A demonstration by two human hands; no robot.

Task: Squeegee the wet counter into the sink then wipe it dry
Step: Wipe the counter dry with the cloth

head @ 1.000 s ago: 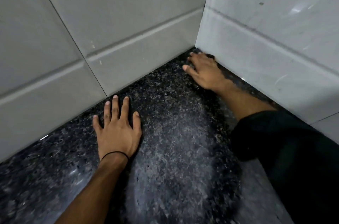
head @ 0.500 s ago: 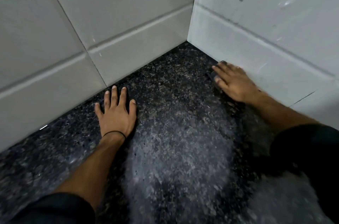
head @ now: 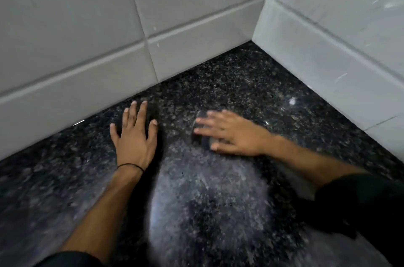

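The black speckled granite counter [head: 240, 83] fills the lower view and runs into a tiled corner. My left hand [head: 134, 137] lies flat on it near the back wall, fingers apart, holding nothing; a thin black band circles the wrist. My right hand [head: 234, 135] is blurred and presses flat on a small dark wiping pad [head: 200, 136], which shows only past the fingertips. What kind of pad it is cannot be told. A pale wet sheen [head: 207, 201] spreads over the counter below both hands. No sink is in view.
Grey-white tiles form the back wall [head: 109, 37] and the right wall [head: 338, 37], meeting in a corner [head: 253, 39] beyond my right hand. Dark sleeves cover both forearms at the lower edges.
My right hand has slid with the pad out of the corner, along the right wall, then left to the middle of the counter. My left hand has stayed flat in place.
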